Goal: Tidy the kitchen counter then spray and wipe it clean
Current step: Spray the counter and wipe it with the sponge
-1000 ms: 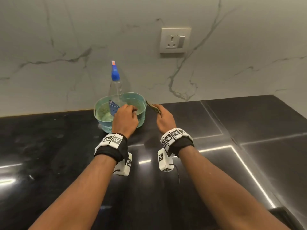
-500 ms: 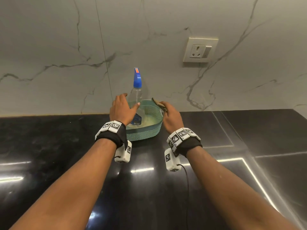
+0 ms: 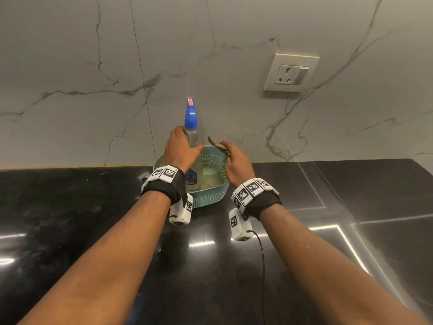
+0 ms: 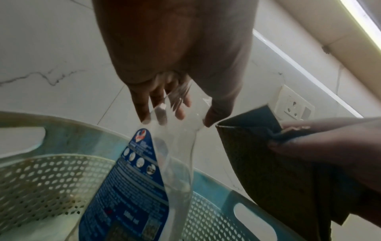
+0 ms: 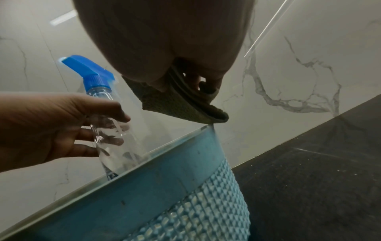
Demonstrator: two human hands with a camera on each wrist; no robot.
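Observation:
A clear spray bottle (image 3: 192, 137) with a blue trigger head stands upright inside a teal perforated basket (image 3: 210, 195) at the back of the black counter. My left hand (image 3: 182, 148) wraps around the bottle's upper body just under the blue head. In the right wrist view the thumb lies in front of the bottle (image 5: 115, 130) and the fingers behind it. My right hand (image 3: 236, 165) hovers over the basket's right rim and pinches a folded dark cloth (image 3: 218, 144). The cloth (image 4: 257, 163) hangs beside the bottle (image 4: 175, 146).
The basket stands against the marble wall (image 3: 93, 90). A wall socket (image 3: 291, 72) is mounted up to the right. The glossy black counter (image 3: 93, 231) stretches left, right and toward me, with inlaid seam lines on the right.
My left hand has risen from the basket's near rim to the bottle's upper body and closed round it. My right hand still holds the cloth by the basket's right rim.

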